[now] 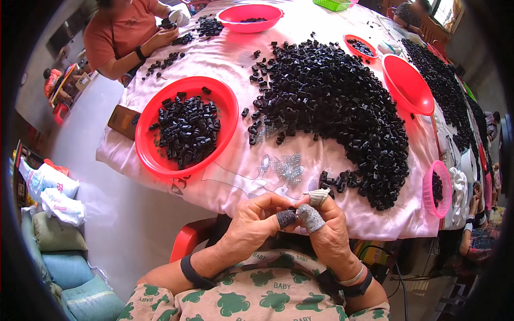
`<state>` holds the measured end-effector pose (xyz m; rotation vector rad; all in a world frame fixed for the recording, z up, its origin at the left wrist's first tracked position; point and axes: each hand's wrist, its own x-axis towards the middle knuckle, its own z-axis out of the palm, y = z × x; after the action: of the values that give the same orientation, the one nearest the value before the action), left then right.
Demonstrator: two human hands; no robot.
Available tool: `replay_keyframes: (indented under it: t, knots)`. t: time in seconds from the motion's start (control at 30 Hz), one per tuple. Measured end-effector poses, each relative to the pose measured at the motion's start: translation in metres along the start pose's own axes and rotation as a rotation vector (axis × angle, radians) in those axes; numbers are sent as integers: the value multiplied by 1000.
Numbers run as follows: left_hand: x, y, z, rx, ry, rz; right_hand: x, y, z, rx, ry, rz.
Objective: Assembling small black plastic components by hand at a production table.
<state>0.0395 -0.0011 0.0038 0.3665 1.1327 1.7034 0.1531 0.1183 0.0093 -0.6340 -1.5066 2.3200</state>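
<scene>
My left hand and my right hand meet at the table's near edge, fingertips pinched together. Between them is a small black plastic part, mostly hidden by the fingers. A dark grey cover wraps my left thumb; light grey and whitish covers wrap my right thumb and a right finger. Just beyond the hands lies a cluster of small metal springs on the pink cloth. A big heap of small black plastic parts curves round to the right. To the left stands a red basin with more black pieces inside.
A brown phone-like object lies beside the basin. Red bowls and a pink basket line the right side. Across the far left, a person handles black parts. Stuffed sacks sit on the floor, left of a red chair.
</scene>
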Motion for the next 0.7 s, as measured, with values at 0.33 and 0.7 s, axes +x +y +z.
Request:
replay_keyframes:
  t: [0.33,0.7]
  knots:
    - [-1,3,-2,188,-24,36,5,4,-14,50,51,-140]
    - [-4,7,-1,70,-63,-51,2,1,-7,-17,29,-127]
